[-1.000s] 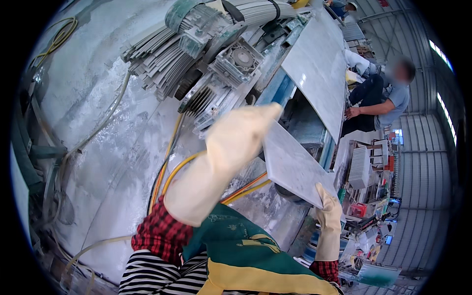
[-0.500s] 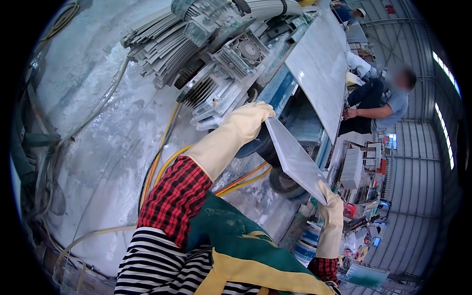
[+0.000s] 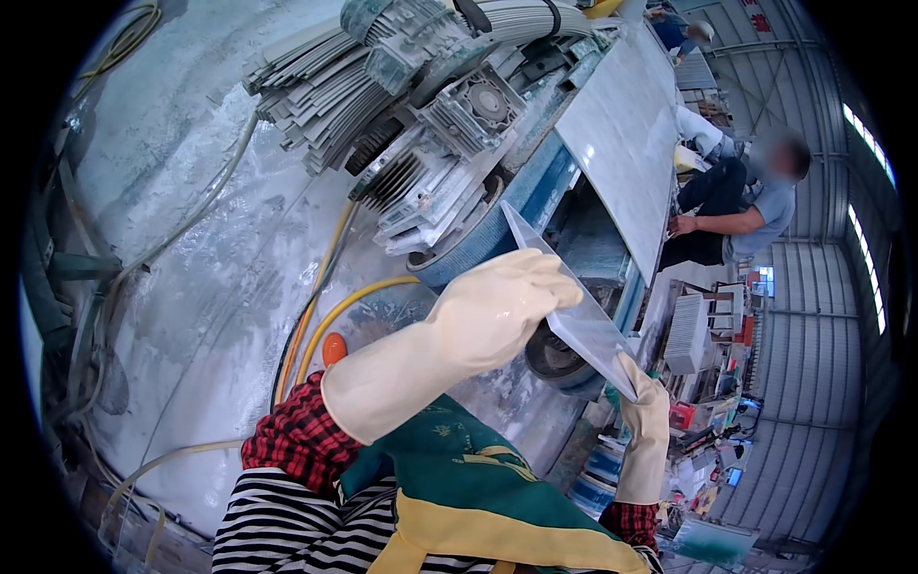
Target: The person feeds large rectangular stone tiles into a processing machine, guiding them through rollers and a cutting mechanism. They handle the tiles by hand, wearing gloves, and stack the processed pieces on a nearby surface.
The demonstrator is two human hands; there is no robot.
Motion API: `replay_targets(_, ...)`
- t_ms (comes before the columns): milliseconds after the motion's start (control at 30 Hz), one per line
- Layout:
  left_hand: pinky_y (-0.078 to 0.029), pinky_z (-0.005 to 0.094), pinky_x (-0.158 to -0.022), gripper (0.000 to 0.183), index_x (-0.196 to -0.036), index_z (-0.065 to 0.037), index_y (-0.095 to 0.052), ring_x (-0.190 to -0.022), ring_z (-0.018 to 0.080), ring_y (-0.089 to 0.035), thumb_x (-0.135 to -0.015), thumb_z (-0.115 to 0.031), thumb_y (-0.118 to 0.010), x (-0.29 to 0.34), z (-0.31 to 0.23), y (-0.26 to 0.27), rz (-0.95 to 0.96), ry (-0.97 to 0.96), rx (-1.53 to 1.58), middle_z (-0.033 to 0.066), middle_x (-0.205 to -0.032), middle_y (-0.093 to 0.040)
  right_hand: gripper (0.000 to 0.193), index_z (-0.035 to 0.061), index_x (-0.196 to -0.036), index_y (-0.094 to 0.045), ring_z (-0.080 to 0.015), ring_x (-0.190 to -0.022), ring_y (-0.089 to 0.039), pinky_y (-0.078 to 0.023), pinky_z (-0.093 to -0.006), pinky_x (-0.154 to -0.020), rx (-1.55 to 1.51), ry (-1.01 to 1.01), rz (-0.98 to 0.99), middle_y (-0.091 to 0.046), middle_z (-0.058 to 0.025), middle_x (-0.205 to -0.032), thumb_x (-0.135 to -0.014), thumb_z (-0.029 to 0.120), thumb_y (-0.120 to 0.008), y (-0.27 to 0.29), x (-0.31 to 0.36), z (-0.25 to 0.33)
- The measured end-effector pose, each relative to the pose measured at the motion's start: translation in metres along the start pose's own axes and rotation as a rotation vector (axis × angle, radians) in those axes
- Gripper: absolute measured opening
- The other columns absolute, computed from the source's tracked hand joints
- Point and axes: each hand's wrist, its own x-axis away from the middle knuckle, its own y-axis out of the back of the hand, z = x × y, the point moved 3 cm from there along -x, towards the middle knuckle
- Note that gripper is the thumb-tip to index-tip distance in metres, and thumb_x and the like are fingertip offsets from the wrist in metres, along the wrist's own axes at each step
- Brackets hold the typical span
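Note:
I hold a thin grey tile piece tilted on edge, between both gloved hands. My left hand, in a cream rubber glove, grips its upper long edge. My right hand, also gloved, holds its lower corner. The tile hangs just in front of a blue machine frame with a round wheel under it. A green and yellow apron covers my front at the bottom of the picture.
A grey electric motor and stacked tile strips lie above. A large grey slab rests on the machine. Yellow and orange hoses cross the wet floor. A seated person works at right beside shelves of small items.
The tile piece has swung from lying flatter to standing more on edge and moved up toward the machine. My left hand shifted right along its upper edge.

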Motion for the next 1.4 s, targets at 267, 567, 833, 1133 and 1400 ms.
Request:
replay_targets(267, -0.048, 0.04, -0.09, 0.027, -0.101, -0.001, -0.066, -0.096, 0.0338, -0.057, -0.076, -0.01, -0.064, 0.01, -0.054, 0.011, 0.138, -0.224, 0.064, 0.0122, -0.097, -0.062, 0.047, 0.0254, -0.133, -0.072, -0.0346, -0.107, -0.074, -0.057, -0.0388, -0.095, -0.046, 0.059, -0.071, -0.077, -0.0143, -0.119, -0.093, 0.001, -0.065, -0.004, 0.008, 0.003)
replay_targets(567, -0.055, 0.0447, -0.093, 0.039, -0.128, 0.007, -0.066, -0.121, 0.044, -0.064, -0.094, -0.012, -0.073, 0.108, -0.009, -0.028, 0.263, 0.593, 0.443, 0.0299, -0.133, -0.065, 0.029, 0.0226, -0.131, -0.074, -0.0311, -0.108, -0.073, -0.053, -0.0348, -0.095, -0.222, -0.138, 0.026, -0.077, -0.0156, -0.122, -0.105, 0.02, -0.062, -0.015, 0.019, 0.0)
replay_targets(833, -0.049, 0.0454, -0.105, 0.066, -0.147, -0.003, -0.054, -0.128, 0.0354, -0.061, -0.094, -0.036, -0.074, 0.058, -0.032, -0.059, 0.208, 0.91, 0.683, 0.0225, -0.147, -0.056, 0.029, 0.0246, -0.131, -0.074, -0.0294, -0.114, -0.072, -0.053, -0.0351, -0.099, -0.397, -0.176, -0.057, -0.076, -0.0126, -0.125, -0.105, 0.018, -0.063, -0.028, 0.028, 0.008)
replay_targets(1133, -0.051, 0.0477, -0.096, 0.075, -0.152, -0.008, -0.049, -0.122, 0.0429, -0.058, -0.081, -0.004, -0.074, 0.071, -0.039, -0.068, 0.366, 0.799, 0.292, 0.0203, -0.141, -0.061, 0.059, 0.0251, -0.137, -0.068, -0.034, -0.122, -0.069, -0.056, -0.0384, -0.102, -0.322, -0.141, 0.024, -0.073, -0.0131, -0.131, -0.088, -0.008, -0.059, -0.056, 0.04, -0.013)
replay_targets(1400, -0.052, 0.0448, -0.095, 0.075, -0.152, -0.009, -0.049, -0.121, 0.0432, -0.058, -0.082, -0.008, -0.075, 0.076, -0.041, -0.071, 0.35, 0.831, 0.3, 0.0183, -0.144, -0.06, 0.055, 0.0223, -0.136, -0.068, -0.0342, -0.118, -0.07, -0.056, -0.0382, -0.099, -0.327, -0.129, 0.031, -0.074, -0.0136, -0.129, -0.089, -0.005, -0.061, -0.058, 0.042, -0.013)
